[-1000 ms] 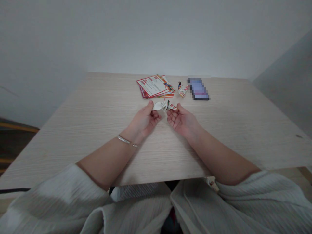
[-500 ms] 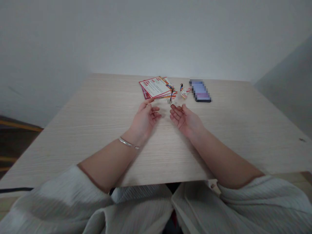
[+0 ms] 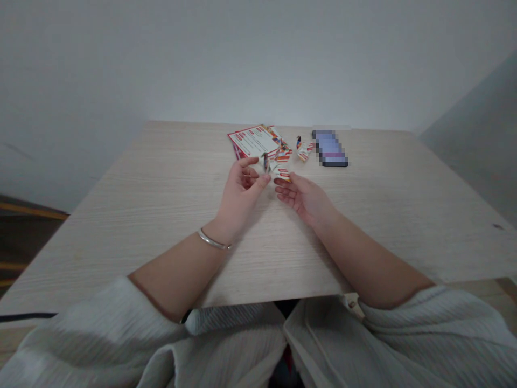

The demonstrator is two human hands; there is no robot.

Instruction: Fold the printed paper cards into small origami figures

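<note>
A folded, twisted piece of printed paper (image 3: 280, 172), white with red and orange marks, is held up over the table. My right hand (image 3: 305, 198) pinches its right end between thumb and fingers, the other fingers curled loosely below. My left hand (image 3: 240, 191) is at the paper's left end, index finger and thumb apart on either side of it. The left thumb tip reaches the paper's lower edge; whether it presses there I cannot tell. Just beyond lies a stack of printed cards (image 3: 254, 141) with red borders, partly covered by the paper and my left fingers.
A second crumpled or folded printed paper (image 3: 304, 150) lies right of the cards. Beside it is a phone (image 3: 331, 148) with a blurred screen. The pale wooden table (image 3: 161, 183) meets a wall at the back, and its front edge is close to my body.
The folded paper has shifted left and turned so its printed face shows. My left thumb has stretched out toward it, while my right hand keeps its pinch.
</note>
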